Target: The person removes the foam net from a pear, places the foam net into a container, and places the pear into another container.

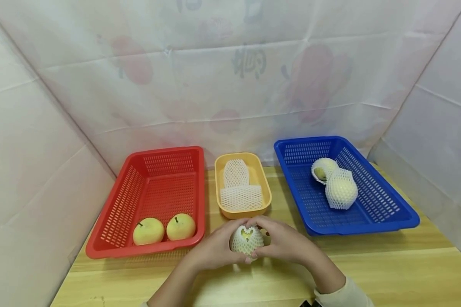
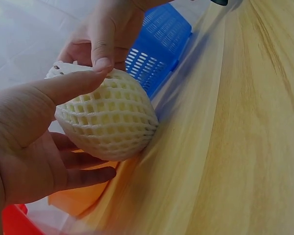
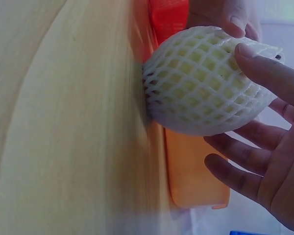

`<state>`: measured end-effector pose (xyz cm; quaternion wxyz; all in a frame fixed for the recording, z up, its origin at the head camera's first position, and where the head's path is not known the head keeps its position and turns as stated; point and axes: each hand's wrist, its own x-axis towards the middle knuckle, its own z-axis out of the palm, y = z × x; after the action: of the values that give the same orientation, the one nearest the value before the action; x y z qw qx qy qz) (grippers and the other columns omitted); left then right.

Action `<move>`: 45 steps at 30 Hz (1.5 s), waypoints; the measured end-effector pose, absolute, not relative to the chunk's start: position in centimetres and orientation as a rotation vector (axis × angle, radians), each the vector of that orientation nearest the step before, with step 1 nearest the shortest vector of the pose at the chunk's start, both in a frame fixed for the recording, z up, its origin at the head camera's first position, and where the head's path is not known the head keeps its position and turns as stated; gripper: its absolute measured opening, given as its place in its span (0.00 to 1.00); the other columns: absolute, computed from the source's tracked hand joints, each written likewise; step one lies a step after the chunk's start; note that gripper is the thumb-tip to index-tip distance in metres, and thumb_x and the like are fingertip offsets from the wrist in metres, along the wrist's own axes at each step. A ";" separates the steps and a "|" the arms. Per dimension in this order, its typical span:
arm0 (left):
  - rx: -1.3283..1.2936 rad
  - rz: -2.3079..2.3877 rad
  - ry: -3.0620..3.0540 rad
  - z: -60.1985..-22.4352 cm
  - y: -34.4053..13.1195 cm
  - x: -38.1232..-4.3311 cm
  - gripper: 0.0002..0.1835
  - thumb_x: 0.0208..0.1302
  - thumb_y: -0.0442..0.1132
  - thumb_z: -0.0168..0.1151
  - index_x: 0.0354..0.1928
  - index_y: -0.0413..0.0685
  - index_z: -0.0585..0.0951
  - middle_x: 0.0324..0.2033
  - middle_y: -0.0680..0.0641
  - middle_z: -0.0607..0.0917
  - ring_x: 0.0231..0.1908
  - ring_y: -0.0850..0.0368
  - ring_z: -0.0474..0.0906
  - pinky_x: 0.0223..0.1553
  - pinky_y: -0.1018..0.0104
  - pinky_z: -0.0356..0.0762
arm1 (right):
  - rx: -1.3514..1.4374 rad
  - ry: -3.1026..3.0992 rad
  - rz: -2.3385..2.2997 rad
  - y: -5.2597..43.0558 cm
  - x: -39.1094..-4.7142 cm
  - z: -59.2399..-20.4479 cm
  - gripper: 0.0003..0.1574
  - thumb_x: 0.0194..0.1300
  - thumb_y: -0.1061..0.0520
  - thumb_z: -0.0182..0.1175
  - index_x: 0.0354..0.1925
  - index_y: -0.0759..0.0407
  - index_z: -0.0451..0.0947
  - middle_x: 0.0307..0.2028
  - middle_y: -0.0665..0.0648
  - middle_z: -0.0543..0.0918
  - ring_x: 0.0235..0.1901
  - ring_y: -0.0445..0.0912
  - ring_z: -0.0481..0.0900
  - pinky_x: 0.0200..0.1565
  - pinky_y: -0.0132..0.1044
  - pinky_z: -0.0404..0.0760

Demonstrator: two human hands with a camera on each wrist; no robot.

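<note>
A round yellow pear in a white foam net (image 1: 247,245) sits on the wooden table, between both hands. My left hand (image 1: 215,248) holds its left side, thumb near the top of the net in the left wrist view. From the other side my right hand (image 1: 288,244) grips it, its thumb (image 3: 264,71) pressed on the net near the upper opening. The two thumbs come close together. Net covers the pear's sides (image 2: 110,115), and some yellow skin shows through the top opening in the head view. In the right wrist view, the lower fingers spread beneath the pear.
At left, a red basket (image 1: 146,153) contains two bare yellow pears (image 1: 148,231). Behind the hands, a yellow-orange tray (image 1: 268,194) holds two flat foam nets (image 1: 241,198). A blue basket (image 1: 299,200) at right has two netted pears (image 1: 341,189). Light cloth (image 1: 230,85) hangs behind.
</note>
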<state>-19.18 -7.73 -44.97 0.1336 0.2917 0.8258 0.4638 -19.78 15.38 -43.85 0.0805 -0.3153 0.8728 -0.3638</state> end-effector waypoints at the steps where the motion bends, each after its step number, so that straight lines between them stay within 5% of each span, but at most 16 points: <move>1: 0.850 1.348 2.394 -45.0 -7.7 -19.2 0.44 0.50 0.48 0.78 0.68 0.72 0.65 0.57 0.61 0.76 0.52 0.64 0.76 0.51 0.68 0.78 | -0.942 2.611 -1.090 15.4 -19.7 -43.8 0.36 0.51 0.43 0.75 0.56 0.37 0.72 0.56 0.42 0.77 0.53 0.43 0.78 0.51 0.45 0.82; 9: 0.856 1.349 2.405 -44.7 -7.7 -19.1 0.44 0.48 0.44 0.79 0.67 0.72 0.67 0.59 0.62 0.76 0.54 0.64 0.76 0.54 0.67 0.77 | -0.962 2.619 -1.110 15.2 -19.6 -43.7 0.41 0.50 0.48 0.77 0.60 0.38 0.70 0.59 0.42 0.76 0.54 0.42 0.78 0.52 0.42 0.81; 23: 0.854 1.395 2.413 -44.6 -7.8 -19.1 0.49 0.46 0.46 0.81 0.68 0.74 0.63 0.58 0.62 0.76 0.54 0.63 0.76 0.52 0.66 0.77 | -0.938 2.543 -1.149 15.1 -19.8 -44.0 0.51 0.48 0.45 0.78 0.66 0.31 0.62 0.61 0.41 0.72 0.61 0.43 0.73 0.60 0.52 0.75; 34: 0.848 1.378 2.467 -44.2 -7.7 -18.9 0.46 0.46 0.44 0.80 0.67 0.72 0.67 0.60 0.61 0.74 0.54 0.62 0.75 0.52 0.67 0.77 | -0.950 2.621 -1.124 15.2 -19.6 -43.7 0.40 0.48 0.37 0.75 0.58 0.33 0.70 0.59 0.40 0.74 0.60 0.43 0.74 0.57 0.50 0.78; 45: 0.816 1.335 2.513 -44.2 -7.7 -18.7 0.41 0.47 0.48 0.79 0.65 0.73 0.71 0.57 0.59 0.75 0.53 0.61 0.75 0.50 0.68 0.77 | -1.071 2.629 -1.134 15.2 -19.5 -43.5 0.36 0.50 0.48 0.77 0.54 0.34 0.70 0.58 0.40 0.73 0.59 0.41 0.73 0.57 0.49 0.79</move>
<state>-18.74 -7.71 -44.16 0.0903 0.2744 0.8455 0.4492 -19.54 15.19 -43.51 0.0421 -0.3500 0.8592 -0.3707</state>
